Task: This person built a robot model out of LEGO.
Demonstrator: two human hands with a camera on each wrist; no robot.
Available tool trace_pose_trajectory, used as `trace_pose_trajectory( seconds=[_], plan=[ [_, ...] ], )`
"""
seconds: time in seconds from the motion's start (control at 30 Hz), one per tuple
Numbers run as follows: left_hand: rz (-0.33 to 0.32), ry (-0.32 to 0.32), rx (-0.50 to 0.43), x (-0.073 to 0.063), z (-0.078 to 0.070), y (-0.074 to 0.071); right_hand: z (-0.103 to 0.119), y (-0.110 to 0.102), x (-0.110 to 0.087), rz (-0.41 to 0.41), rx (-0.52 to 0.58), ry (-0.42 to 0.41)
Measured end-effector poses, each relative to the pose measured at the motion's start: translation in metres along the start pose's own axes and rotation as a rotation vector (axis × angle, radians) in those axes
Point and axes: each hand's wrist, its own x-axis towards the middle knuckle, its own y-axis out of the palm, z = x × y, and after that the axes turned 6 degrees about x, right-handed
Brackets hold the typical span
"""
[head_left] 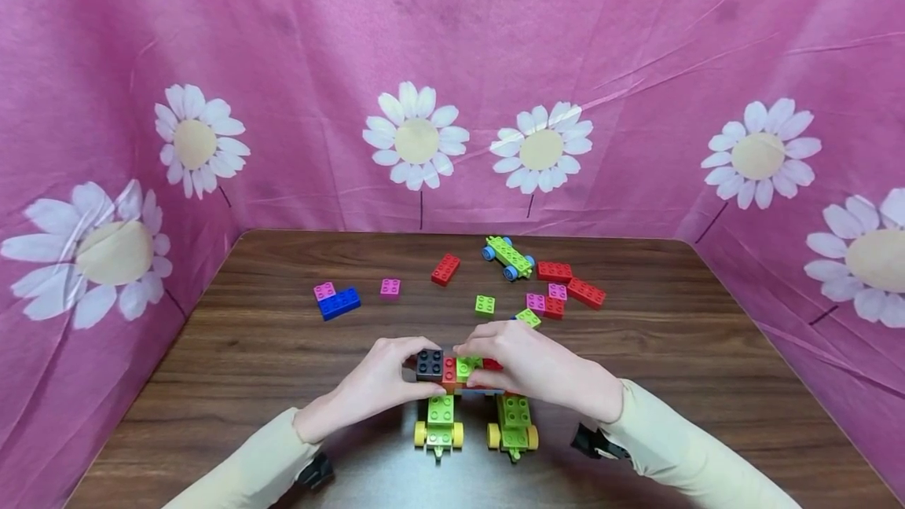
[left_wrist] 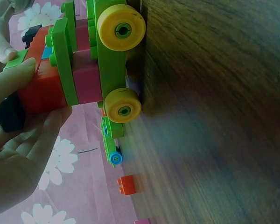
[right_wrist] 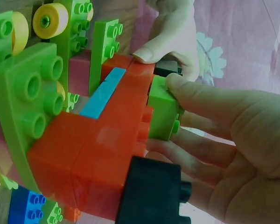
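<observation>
Head view: left hand (head_left: 378,380) is pinching a red brick (head_left: 449,370), right hand (head_left: 533,368) a green brick (head_left: 463,369); likely light, stiff, best held by sides.

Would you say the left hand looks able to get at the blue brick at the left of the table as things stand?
Probably yes, once freed: the left hand grips the toy build, but only bare table seems to lie between hand and blue brick.

From here I see red deck (right_wrist: 107,140) spanning two yellow-wheeled bases (head_left: 440,438); black brick (head_left: 429,365) on left end, green brick (right_wrist: 161,114) mid-deck.
</observation>
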Motion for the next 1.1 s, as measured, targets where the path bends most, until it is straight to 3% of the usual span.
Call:
trace_pose_trajectory(
  seconds=[0.23,0.43,0.53,0.67,0.73,0.9,1.1],
  plan=[
    [-0.010,0.002,0.018,0.000,0.000,-0.001,0.002,0.001,0.000,0.005,0.032,0.064],
    [-0.018,0.009,0.025,-0.001,0.000,0.000,-0.009,-0.009,-0.001,0.055,0.093,0.009],
    [-0.020,0.017,0.029,-0.001,0.000,0.000,-0.027,-0.022,-0.001,0.014,0.121,-0.001],
    [-0.023,0.020,0.038,-0.001,0.000,0.000,-0.062,-0.031,0.003,-0.100,0.072,0.079],
    [-0.019,0.011,0.039,-0.001,0.000,-0.001,-0.084,-0.025,0.006,-0.111,0.043,0.134],
    [-0.001,-0.008,0.035,-0.001,-0.002,-0.001,-0.125,-0.001,0.013,-0.026,0.044,0.236],
    [0.000,-0.007,0.036,0.000,-0.003,0.000,-0.142,0.017,0.024,0.067,0.019,0.306]
  ],
)
